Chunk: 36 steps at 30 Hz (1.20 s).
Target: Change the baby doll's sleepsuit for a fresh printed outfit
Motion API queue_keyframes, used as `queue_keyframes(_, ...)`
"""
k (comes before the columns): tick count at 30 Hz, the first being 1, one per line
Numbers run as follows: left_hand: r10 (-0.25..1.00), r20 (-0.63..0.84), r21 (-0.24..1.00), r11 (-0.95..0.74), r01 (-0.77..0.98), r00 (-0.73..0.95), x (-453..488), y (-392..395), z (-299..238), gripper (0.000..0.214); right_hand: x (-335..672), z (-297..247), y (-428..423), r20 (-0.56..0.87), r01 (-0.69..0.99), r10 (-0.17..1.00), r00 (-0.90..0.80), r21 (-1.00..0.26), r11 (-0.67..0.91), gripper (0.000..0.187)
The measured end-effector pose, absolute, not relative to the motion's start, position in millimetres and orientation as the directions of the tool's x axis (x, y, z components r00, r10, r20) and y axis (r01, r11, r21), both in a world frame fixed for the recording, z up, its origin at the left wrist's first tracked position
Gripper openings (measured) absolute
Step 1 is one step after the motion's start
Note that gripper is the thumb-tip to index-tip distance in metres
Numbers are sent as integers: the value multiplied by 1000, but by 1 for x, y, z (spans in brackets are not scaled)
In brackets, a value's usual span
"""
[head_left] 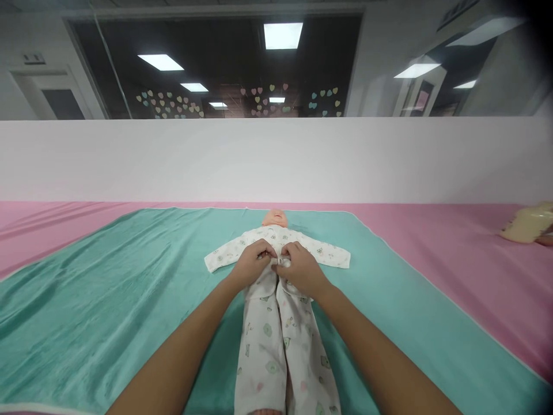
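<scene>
A baby doll [275,217] lies on its back on a teal blanket [142,300], its head away from me. It wears a white long-sleeved baby top [330,253] with small prints, the sleeves spread to both sides, and white printed trousers [263,346]. My left hand [254,262] pinches the left front edge of the top at the belly. Opposite it, my right hand [301,266] pinches the other front edge close by. Between my fingertips the two edges nearly meet around a small fastening; its details are too small to make out.
Under the blanket spreads a pink sheet [432,242]. A low white wall [259,161] with a window [216,75] above it stands behind. At the far right edge, a pale yellow object [529,223] rests on the sheet, with part of a hand beside it.
</scene>
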<state>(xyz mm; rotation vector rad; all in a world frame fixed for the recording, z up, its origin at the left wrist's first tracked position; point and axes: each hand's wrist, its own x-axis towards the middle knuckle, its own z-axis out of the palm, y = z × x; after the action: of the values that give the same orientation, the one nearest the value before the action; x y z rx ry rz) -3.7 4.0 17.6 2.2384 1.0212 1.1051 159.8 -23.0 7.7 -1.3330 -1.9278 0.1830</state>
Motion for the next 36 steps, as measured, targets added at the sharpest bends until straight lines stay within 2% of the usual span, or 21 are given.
queue_keyframes(4,813,384,669,-572,475,438,-9,-2,28,19,147,5,-29,585,884,800,-133,-295,362,5)
queue_keyframes(7,828,312,650,-544,531,466,-10,-4,33,15,142,5,-30,615,912,775,-145,-220,345,6)
queue_keyframes(9,816,303,631,-558,538,492,-11,-6,35,10,144,7,-31,602,900,790,-117,-272,341,7)
queue_keyframes(13,813,314,630,-565,533,491,-10,-9,38,7,153,16,-33,468,781,882,-45,-534,323,11)
queue_keyframes(18,840,186,790,-436,430,510,-15,-13,46,18,156,18,-35,370,550,926,-72,-760,346,15)
queue_keyframes(22,864,124,891,-313,328,487,-13,-14,45,26,162,16,-29,253,317,959,-128,-906,281,16)
queue_keyframes(25,885,127,919,-274,283,447,-9,-13,41,28,169,15,-23,176,184,962,-207,-959,215,20)
queue_keyframes(28,889,144,930,-271,247,435,-7,-11,37,27,173,14,-20,173,98,956,-238,-975,201,22)
queue_keyframes(36,895,176,926,-291,239,410,-4,-11,34,24,176,11,-19,182,37,943,-279,-979,200,24)
